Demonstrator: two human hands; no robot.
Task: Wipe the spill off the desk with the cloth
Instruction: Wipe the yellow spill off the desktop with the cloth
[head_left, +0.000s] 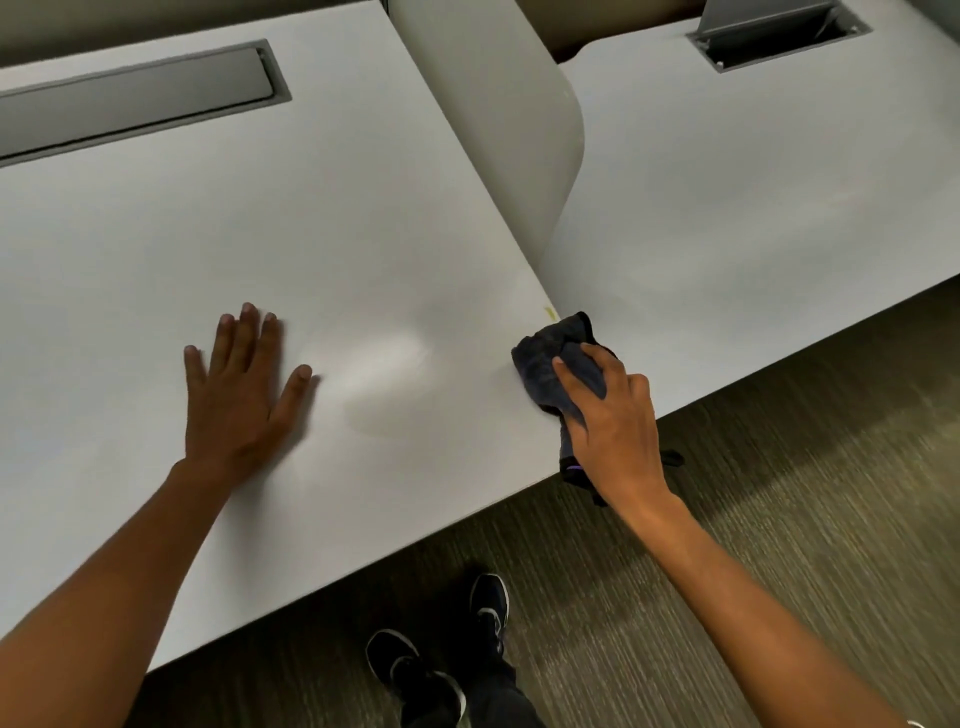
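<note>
A white desk (322, 218) fills the left and middle of the head view. My right hand (615, 421) grips a dark blue cloth (550, 358) at the desk's right front corner, and part of the cloth hangs over the edge. A small yellowish spot (549, 312) sits on the desk's right edge just beyond the cloth. A faint damp smear (384, 384) shows on the surface left of the cloth. My left hand (244, 384) rests flat on the desk, fingers spread, well left of the cloth.
A curved white divider panel (498, 119) stands between this desk and a second white desk (753, 208) on the right. Each desk has a grey cable tray, one (140, 98) at the back left, one (774, 36) at the back right. Carpet and my dark shoes (441, 654) lie below.
</note>
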